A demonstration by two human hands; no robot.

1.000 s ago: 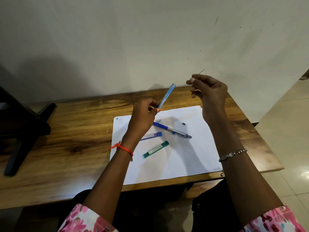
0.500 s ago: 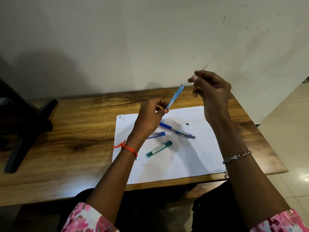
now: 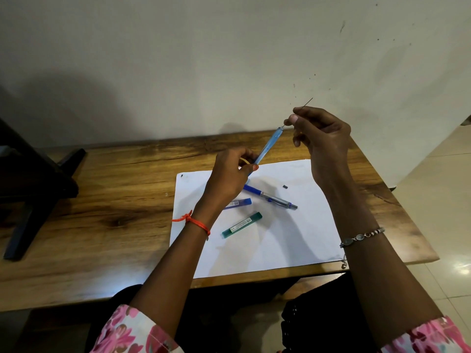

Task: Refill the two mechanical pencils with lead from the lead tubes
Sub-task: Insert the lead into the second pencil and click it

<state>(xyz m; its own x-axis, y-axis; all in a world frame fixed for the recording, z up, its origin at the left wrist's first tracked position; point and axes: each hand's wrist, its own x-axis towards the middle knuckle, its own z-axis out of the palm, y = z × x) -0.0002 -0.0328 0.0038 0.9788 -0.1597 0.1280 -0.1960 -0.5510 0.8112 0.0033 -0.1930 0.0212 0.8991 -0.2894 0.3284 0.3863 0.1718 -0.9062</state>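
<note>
Pinch of right hand (image 3: 322,138) on thin lead (image 3: 307,102), thumb against forefinger, raised over far edge of desk (image 3: 102,212). Slants lead up to the right above the fingers and brings its lower tip to the top end of light blue pencil (image 3: 269,145), just below the thumb; cannot tell whether the tip is inside. Grips that pencil by its lower end in left hand (image 3: 230,171), fingers curled round the barrel, pencil tilted up to the right, clear of the desk. Flat on white sheet (image 3: 280,245): dark blue pencil (image 3: 270,197) just beyond left wrist, small black piece (image 3: 285,186) near it, blue lead tube (image 3: 238,203) partly hidden behind that wrist, green lead tube (image 3: 242,224) beside it and nearer the person, not touching it. Wears orange thread (image 3: 196,222) on left wrist, bracelet (image 3: 362,236) on right.
</note>
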